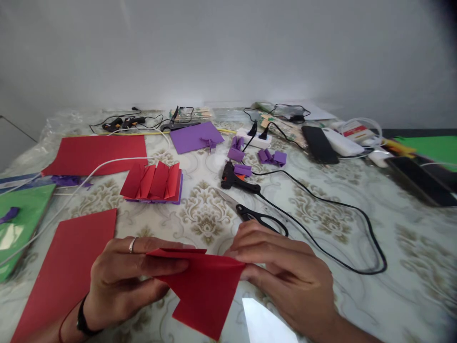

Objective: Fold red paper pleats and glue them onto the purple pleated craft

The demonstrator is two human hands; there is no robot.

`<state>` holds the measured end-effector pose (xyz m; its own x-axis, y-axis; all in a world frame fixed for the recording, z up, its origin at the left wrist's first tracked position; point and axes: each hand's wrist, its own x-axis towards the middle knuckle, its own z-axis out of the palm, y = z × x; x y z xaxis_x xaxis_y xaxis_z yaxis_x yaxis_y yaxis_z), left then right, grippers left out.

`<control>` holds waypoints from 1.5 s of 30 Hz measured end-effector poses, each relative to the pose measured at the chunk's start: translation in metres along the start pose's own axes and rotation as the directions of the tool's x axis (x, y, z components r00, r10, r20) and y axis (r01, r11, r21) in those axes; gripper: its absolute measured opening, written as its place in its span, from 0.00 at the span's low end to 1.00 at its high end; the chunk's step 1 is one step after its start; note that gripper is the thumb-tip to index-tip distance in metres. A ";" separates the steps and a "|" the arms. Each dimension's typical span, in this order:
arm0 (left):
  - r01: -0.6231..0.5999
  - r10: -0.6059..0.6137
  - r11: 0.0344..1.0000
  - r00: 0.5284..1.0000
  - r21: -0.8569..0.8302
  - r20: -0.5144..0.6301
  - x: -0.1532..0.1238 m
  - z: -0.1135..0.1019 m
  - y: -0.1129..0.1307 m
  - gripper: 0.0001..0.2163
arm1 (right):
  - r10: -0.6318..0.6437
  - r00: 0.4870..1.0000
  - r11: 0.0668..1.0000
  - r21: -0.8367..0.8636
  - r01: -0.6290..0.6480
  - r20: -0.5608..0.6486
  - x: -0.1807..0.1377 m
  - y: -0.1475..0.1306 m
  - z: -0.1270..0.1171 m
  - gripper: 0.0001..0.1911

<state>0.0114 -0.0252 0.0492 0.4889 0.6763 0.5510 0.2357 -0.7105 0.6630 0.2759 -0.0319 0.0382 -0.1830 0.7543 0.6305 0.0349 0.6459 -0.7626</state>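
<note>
A folded piece of red paper (210, 295) is held up between both hands near the front of the table. My left hand (132, 276), wearing a ring and a dark wristband, pinches its left end, fingers lying along the folded upper edge. On the right corner, the thumb and fingers of my right hand (282, 271) are closed. Just beyond that hand lie black-handled scissors (246, 209) with slightly parted blades. A black glue gun (235, 178) rests behind the scissors. To the left is a stack of folded red and purple paper pieces (153, 183).
Red sheets (78, 252) lie at left, near a green packet (21, 224). Purple folded pieces (273, 157) and a purple sheet (194, 136) are farther back. A white power strip (255, 138) carries black plugs. A black cable (367, 224) loops at right; phones (319, 143) lie beyond.
</note>
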 end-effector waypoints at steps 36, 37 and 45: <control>0.187 -0.206 0.977 0.946 -0.098 -0.251 -0.004 0.015 0.005 0.07 | 0.448 0.873 0.871 0.126 -0.474 0.191 -0.010 0.002 0.003 0.11; 0.208 -0.233 0.970 0.942 -0.127 -0.240 -0.005 0.016 0.005 0.08 | 0.458 0.868 0.866 0.124 -0.485 0.192 -0.010 0.002 0.003 0.12; 0.401 -0.465 0.753 0.885 -0.523 0.010 0.002 0.016 0.000 0.29 | 0.294 0.937 0.952 0.028 -0.305 0.188 -0.006 0.006 0.006 0.11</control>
<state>0.0261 -0.0264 0.0421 0.3314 0.9271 0.1750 -0.0657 -0.1623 0.9845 0.2716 -0.0337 0.0290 -0.3456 0.8749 0.3393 0.0612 0.3819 -0.9222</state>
